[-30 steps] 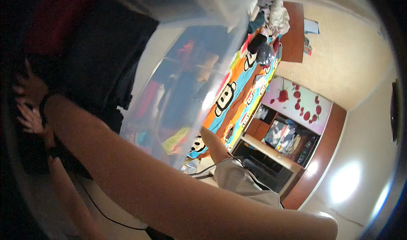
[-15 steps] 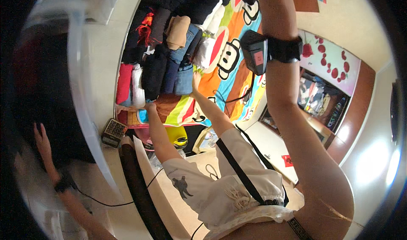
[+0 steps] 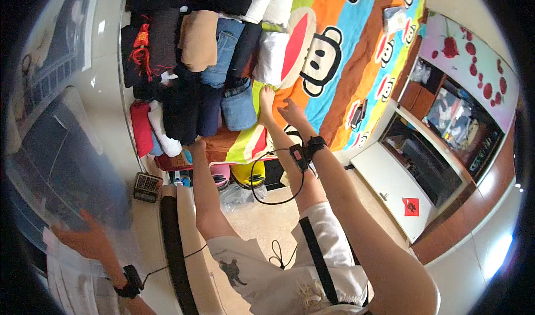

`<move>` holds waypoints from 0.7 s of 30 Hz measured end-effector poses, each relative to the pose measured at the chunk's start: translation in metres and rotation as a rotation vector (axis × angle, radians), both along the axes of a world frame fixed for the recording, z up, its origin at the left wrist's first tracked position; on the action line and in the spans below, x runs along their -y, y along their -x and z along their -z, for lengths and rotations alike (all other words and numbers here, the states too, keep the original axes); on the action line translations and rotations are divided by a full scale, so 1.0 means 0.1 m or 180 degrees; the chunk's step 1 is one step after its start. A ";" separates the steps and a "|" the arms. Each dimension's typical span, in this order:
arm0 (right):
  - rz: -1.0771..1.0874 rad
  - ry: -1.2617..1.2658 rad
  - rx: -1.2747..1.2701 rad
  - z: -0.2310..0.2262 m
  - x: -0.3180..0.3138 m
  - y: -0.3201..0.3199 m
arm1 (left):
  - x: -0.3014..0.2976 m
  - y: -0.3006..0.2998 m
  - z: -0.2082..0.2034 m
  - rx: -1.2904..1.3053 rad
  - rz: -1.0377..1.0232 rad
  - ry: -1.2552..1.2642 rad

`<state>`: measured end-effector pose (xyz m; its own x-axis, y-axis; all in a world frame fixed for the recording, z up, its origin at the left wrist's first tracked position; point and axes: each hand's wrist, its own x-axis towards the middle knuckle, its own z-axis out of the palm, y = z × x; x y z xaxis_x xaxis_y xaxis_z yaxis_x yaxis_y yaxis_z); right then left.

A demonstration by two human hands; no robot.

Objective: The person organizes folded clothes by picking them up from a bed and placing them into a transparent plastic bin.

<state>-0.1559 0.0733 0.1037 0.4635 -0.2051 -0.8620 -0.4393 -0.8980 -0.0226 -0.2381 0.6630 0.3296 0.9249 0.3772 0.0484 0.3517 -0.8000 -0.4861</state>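
Observation:
My left hand is at the lower left with its fingers apart, beside a large see-through, grey-blue plastic-looking surface. That area is hazy, and I cannot tell whether the hand touches it. Over the bed's edge, my right hand reaches out with fingers extended and nothing in it, close to my bare foot. Left of it lie rolled and folded clothes: blue jeans, a beige roll, a white roll, a red roll and several black ones. A red tassel lies on the dark clothes.
The clothes rest on a monkey-print blanket. A white packet and a small dark object are farther right. By the bed's edge stands a small box-shaped device. An open cabinet is at the right; black cables run from my wrists.
My right arm has come down from above, bringing the hand into view over the bed. My left hand has moved lower and right. The dark area beside it now looks lighter, and the view has shifted.

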 end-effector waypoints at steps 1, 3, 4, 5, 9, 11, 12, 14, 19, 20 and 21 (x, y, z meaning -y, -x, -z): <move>-0.0007 -0.0057 -0.0030 0.13 -0.01 -0.05 | -0.05 0.03 -0.04 -0.0030 -0.0017 -0.0086; 0.0192 0.0244 0.0644 0.39 -0.04 -0.18 | -0.04 0.03 -0.11 -0.0014 -0.0338 0.0046; 0.0512 0.0254 0.0536 0.50 -0.06 -0.23 | -0.02 0.00 -0.12 0.0030 -0.0635 0.0260; 0.0545 0.0237 0.0524 0.64 -0.02 -0.27 | -0.01 0.01 -0.08 0.0021 -0.0604 0.0240; 0.0652 0.0371 0.1103 1.09 -0.22 -0.53 | -0.19 0.12 -0.11 -0.0376 -0.0228 -0.0422; 0.0747 0.0688 0.1491 1.26 -0.35 -0.67 | -0.18 0.12 -0.12 -0.0513 -0.0305 -0.0913; 0.0760 0.0668 0.1474 1.38 -0.34 -0.71 | -0.30 0.13 -0.17 -0.0252 -0.0101 -0.0556; 0.0994 0.0902 0.1777 1.59 -0.26 -0.72 | -0.33 0.17 -0.14 -0.0310 -0.0291 -0.0538; 0.1268 0.0758 0.1830 1.65 -0.30 -0.67 | -0.41 0.24 -0.23 -0.0293 -0.0281 -0.0720; 0.1274 0.0735 0.1833 1.65 -0.27 -0.67 | -0.38 0.23 -0.22 -0.0312 -0.0294 -0.0732; 0.1280 0.0707 0.1851 1.65 -0.25 -0.68 | -0.37 0.20 -0.21 -0.0314 -0.0312 -0.0744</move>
<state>-0.0877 0.0979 -0.0612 0.6851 -0.5962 -0.4185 -0.7077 -0.6809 -0.1885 -0.2584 0.6995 0.3508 0.8891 0.4543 0.0560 0.3636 -0.6265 -0.6894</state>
